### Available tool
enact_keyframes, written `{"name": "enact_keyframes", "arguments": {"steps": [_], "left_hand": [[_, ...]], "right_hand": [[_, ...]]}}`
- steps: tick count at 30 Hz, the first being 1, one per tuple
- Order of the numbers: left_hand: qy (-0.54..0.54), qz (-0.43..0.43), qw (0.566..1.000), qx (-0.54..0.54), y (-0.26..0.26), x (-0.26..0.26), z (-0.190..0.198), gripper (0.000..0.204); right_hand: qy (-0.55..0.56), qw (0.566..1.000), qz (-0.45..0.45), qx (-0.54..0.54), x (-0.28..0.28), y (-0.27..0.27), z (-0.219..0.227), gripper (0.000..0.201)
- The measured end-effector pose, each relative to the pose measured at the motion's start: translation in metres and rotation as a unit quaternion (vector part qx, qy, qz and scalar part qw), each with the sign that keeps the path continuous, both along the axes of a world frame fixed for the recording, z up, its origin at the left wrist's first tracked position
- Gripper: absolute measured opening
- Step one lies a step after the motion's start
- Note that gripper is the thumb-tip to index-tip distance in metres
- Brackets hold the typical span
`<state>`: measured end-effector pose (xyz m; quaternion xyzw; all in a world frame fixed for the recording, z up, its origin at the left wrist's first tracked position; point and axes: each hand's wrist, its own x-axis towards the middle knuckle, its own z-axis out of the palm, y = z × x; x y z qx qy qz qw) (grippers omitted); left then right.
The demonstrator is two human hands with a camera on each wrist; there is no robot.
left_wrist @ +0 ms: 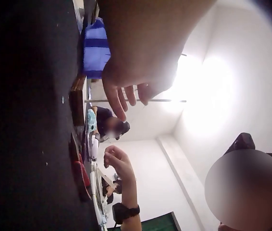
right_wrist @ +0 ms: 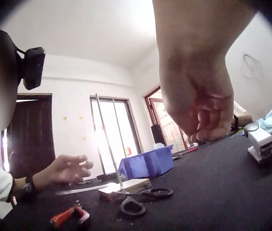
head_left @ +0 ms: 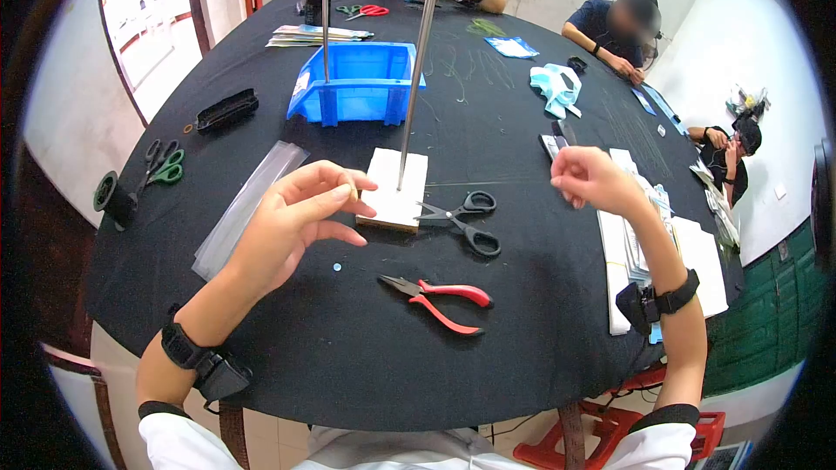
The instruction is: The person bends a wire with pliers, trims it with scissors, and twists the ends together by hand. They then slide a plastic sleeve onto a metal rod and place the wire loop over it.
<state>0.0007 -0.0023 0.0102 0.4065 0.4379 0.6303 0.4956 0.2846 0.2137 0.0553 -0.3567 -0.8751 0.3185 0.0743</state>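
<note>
Left hand (head_left: 292, 222), thumb and forefinger closed, lower fingers apart, pinches a barely visible thread (head_left: 488, 183) that runs thin and straight above the desk (head_left: 305, 357), past the pole (head_left: 421, 65), to the curled right hand (head_left: 596, 178), its pinched end hidden.

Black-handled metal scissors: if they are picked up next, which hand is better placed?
Probably the right hand: the scissors have their finger loops toward its side and their blades toward the left hand, though the left is nearer.

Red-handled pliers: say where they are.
In the head view, the red-handled metal pliers lie centrally, on the camera wearer's side of the black-handled scissors, right of the pale-blue disc.
</note>
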Motion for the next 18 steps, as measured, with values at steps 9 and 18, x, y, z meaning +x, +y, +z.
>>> {"name": "enact_keyframes", "arguments": {"steps": [9, 18], "left_hand": [[-0.095, -0.148, 0.984, 0.030, 0.000, -0.004, -0.005, 0.012], [0.138, -0.119, 0.983, -0.019, -0.001, 0.001, -0.009, 0.018]], "right_hand": [[0.127, 0.985, 0.030, -0.112, -0.022, -0.015, -0.008, 0.008], [0.348, 0.839, 0.051, -0.415, -0.050, -0.055, 0.013, 0.009]]}}
